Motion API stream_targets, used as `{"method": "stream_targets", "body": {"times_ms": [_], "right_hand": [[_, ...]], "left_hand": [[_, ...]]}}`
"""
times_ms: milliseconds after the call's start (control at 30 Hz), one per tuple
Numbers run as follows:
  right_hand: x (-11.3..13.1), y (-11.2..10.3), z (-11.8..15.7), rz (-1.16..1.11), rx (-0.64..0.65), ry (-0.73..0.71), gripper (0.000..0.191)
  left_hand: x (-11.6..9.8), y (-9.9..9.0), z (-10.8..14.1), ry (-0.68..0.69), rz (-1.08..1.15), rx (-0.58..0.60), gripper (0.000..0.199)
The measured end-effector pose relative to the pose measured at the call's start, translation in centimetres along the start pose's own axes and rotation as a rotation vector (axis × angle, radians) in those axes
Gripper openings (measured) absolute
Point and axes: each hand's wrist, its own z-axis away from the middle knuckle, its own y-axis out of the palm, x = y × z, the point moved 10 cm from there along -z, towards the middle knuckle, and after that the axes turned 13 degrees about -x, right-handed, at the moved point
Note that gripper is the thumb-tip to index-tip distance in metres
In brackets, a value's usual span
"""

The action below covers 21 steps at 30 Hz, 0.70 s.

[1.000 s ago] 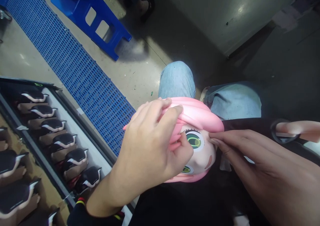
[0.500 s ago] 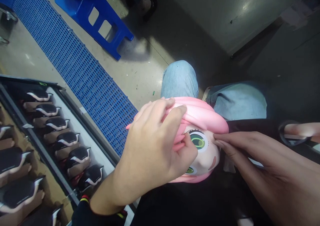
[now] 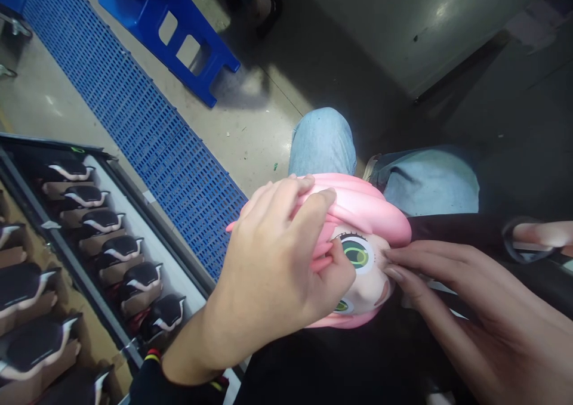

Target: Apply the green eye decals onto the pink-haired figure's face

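Note:
A figure's head (image 3: 360, 205) with pink moulded hair, a pale face and green eyes lies face up and tilted above the black-clothed lap. My left hand (image 3: 277, 256) is wrapped over its hair from the left, with the thumb by the fringe between the eyes, covering part of the face. From the right, my right hand (image 3: 465, 291) has its thumb and fingers pinched together at the edge of the cheek, beside the upper eye. Whatever is between those fingertips, if anything, is too small to make out.
At the left, a divided carton (image 3: 107, 315) holds several black-and-white figure parts (image 3: 102, 220) in rows. Blue slatted matting (image 3: 134, 118) crosses the floor. A blue plastic stool (image 3: 170, 35) and a person's foot (image 3: 268, 11) are further off. Two knees in jeans (image 3: 322, 142) lie beyond the head.
My right hand's fingertips have shifted slightly lower along the edge of the cheek, still pinched. My left hand and the figure's head have stayed almost in place.

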Motion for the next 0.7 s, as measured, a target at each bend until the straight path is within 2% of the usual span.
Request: {"method": "stream_targets", "body": {"times_ms": [400, 633, 700], "right_hand": [[0.01, 0.32, 0.99, -0.005, 0.025, 0.0, 0.019], [0.26, 0.19, 0.56, -0.039, -0.055, -0.016, 0.015], [0.02, 0.07, 0.52, -0.032, -0.084, 0.044, 0.013]], "left_hand": [[-0.03, 0.1, 0.0, 0.013, -0.004, 0.002, 0.037], [0.05, -0.22, 0.15, 0.019, -0.016, -0.019, 0.036], [0.09, -0.34, 0.36, 0.014, -0.021, -0.028, 0.036]]}}
